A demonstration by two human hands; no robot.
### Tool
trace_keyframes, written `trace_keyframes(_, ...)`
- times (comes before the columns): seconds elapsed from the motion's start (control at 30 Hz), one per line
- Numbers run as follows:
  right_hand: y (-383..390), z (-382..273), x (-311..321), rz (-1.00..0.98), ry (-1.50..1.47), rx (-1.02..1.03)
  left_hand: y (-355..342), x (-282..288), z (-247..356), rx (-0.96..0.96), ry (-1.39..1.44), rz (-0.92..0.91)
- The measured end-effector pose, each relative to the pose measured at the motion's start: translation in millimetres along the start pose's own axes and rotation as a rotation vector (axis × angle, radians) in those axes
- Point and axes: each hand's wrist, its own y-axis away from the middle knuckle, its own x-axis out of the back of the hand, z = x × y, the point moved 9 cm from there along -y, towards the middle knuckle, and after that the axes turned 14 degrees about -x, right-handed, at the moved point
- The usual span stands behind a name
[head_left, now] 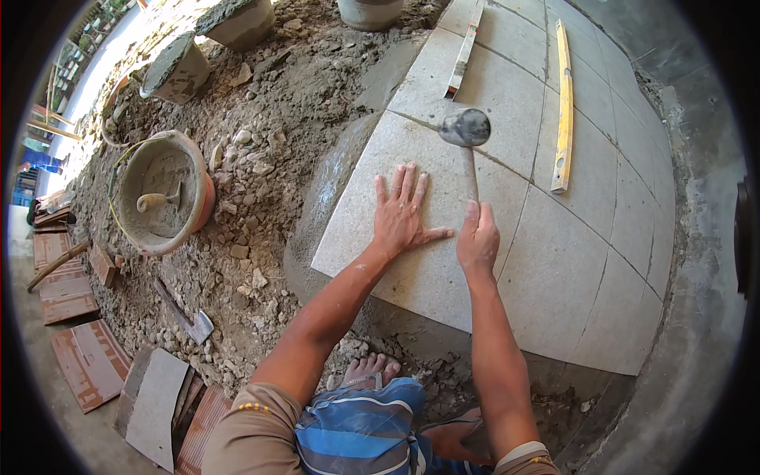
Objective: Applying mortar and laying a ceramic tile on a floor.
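My left hand (398, 218) lies flat with fingers spread on a pale floor tile (427, 277) at the outer corner of the tiled area. In my right hand (478, 237) is the handle of a rubber mallet (465, 127), my fingers wrapped round it. The mallet's dark, dusty head is near the tile's far edge, slightly blurred; whether it touches the tile I cannot tell. Wet grey mortar (317, 214) shows along the tile's left side. Beyond the mallet lies a straight metal bar (467, 51), and a yellow spirit level (564, 111) rests on the tiles to the right.
At left, a mortar bucket (202, 202) holds a trowel (161, 198). More buckets (178, 71) stand at the far left on rubble (261, 158). A hatchet-like tool (194, 321) and loose tiles (154, 404) lie at near left. A grey wall (712, 158) bounds the right.
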Motion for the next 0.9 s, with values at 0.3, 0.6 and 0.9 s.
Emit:
trace_keyframes(0.3, 56.1, 76.3, 29.7, 0.094, 0.121, -0.138, 0.2, -3.0, 2.3, -0.012, 0.007, -0.013)
trace_keyframes(0.6, 83.0, 93.7, 29.8, 0.046, -0.016, -0.207, 2.7, -5.5, 2.9, -0.027, -0.024, -0.006)
trace_keyframes(0.9, 136.2, 51.9, 82.7, 0.169, -0.701, -0.074, 31.3, 6.4, 19.6, -0.007, 0.043, 0.009)
